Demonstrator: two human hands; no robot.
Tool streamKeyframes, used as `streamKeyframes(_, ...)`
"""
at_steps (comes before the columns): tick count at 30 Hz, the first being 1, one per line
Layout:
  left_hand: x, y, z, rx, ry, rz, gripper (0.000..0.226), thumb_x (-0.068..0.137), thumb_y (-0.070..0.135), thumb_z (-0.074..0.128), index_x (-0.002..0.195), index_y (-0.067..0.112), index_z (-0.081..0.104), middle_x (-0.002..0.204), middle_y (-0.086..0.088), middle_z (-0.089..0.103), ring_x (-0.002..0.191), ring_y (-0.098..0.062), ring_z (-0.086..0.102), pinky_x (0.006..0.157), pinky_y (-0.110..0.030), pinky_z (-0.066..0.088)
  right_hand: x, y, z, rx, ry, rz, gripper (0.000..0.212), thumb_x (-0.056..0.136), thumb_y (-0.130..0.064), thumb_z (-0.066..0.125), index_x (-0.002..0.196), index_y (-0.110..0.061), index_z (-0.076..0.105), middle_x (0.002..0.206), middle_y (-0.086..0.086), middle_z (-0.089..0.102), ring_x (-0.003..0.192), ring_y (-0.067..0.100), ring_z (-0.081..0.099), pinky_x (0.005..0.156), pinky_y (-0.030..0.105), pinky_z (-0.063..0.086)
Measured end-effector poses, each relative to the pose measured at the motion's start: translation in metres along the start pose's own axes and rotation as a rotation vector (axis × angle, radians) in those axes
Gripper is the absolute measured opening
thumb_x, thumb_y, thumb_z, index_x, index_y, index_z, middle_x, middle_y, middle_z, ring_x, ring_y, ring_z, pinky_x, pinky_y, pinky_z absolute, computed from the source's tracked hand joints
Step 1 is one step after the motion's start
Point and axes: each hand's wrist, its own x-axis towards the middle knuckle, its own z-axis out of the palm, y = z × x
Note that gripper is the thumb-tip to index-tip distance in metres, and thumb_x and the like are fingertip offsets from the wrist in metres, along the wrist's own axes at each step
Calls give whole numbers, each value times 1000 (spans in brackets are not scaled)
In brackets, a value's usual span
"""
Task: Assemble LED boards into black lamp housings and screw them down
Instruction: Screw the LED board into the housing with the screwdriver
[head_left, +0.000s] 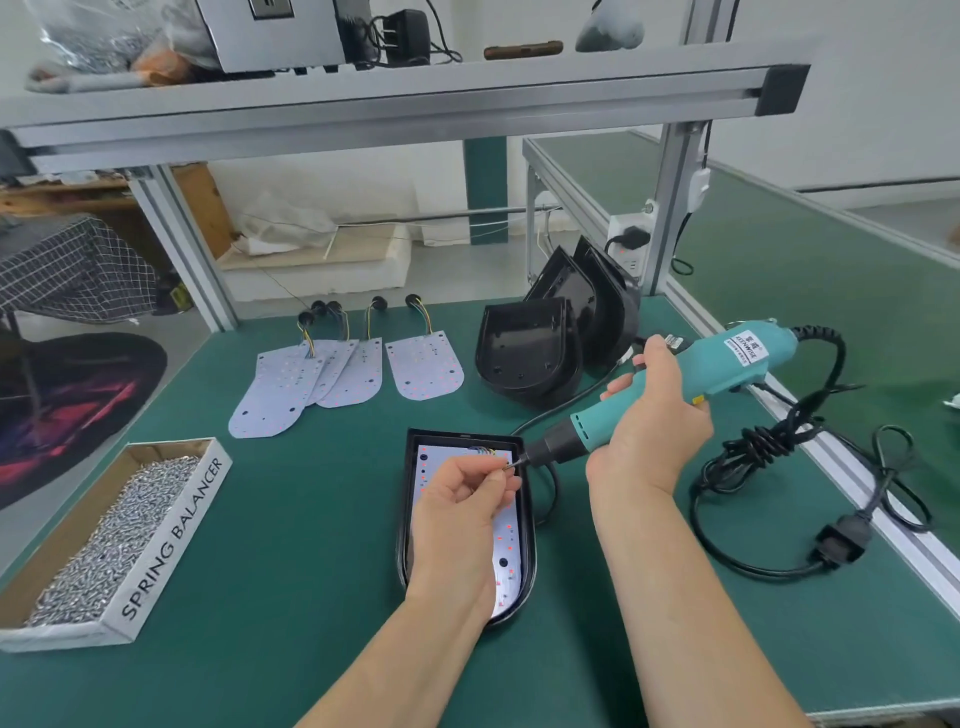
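A black lamp housing (527, 525) lies flat on the green bench in front of me with a white LED board (506, 540) seated inside it. My left hand (462, 504) hovers over the board and pinches a small screw (506, 467) at the tip of the driver bit. My right hand (649, 415) grips a teal electric screwdriver (727, 364), tilted down to the left so that its bit meets the screw above the housing's top right corner.
Several loose LED boards (332, 379) with wire tails lie behind. Empty black housings (530, 358) are stacked at the back right. A cardboard box of screws (109, 540) sits at the left. The screwdriver's black cable (753, 457) coils at the right, near the bench's aluminium edge.
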Motion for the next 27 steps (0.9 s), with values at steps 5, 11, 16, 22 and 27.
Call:
streamKeyframes(5, 1, 3, -2, 3, -83, 6, 21, 96, -6, 58, 103, 10, 70, 81, -3, 75, 82, -14, 74, 72, -15, 55, 7, -3, -3, 16, 11, 14, 28, 80, -26, 75, 88, -13, 52, 51, -5, 55, 46, 13, 51, 48, 20, 47)
streamKeyframes(11, 1, 10, -3, -39, -146, -57, 24, 96, -11, 55, 113, 3, 64, 89, -9, 78, 87, -18, 75, 74, -19, 58, 9, -6, -1, 45, -7, -17, 26, 81, -22, 74, 86, -14, 50, 49, -8, 55, 44, 11, 50, 47, 20, 46)
streamKeyframes(16, -1, 16, -11, 132, -133, -68, 21, 94, -8, 60, 109, 5, 64, 89, -12, 78, 80, -16, 74, 72, -22, 58, 9, -7, 0, 47, -25, -38, 27, 79, -24, 74, 83, -13, 50, 50, -4, 55, 45, 13, 50, 48, 22, 47)
streamKeyframes(22, 30, 55, -53, 655, 303, 288, 13, 84, 31, 77, 81, 27, 65, 70, 5, 64, 68, -18, 60, 61, -31, 42, 11, -11, 6, 28, -76, -114, 24, 82, -21, 74, 80, -14, 52, 50, -4, 54, 45, 15, 50, 48, 24, 46)
streamKeyframes(27, 50, 58, -80, 1062, 206, -43, 57, 74, 68, 73, 78, 16, 52, 83, 6, 55, 74, -23, 48, 72, -31, 36, 3, -8, 19, -44, -159, -204, 23, 79, -22, 75, 74, -17, 53, 49, -2, 53, 46, 17, 49, 52, 28, 45)
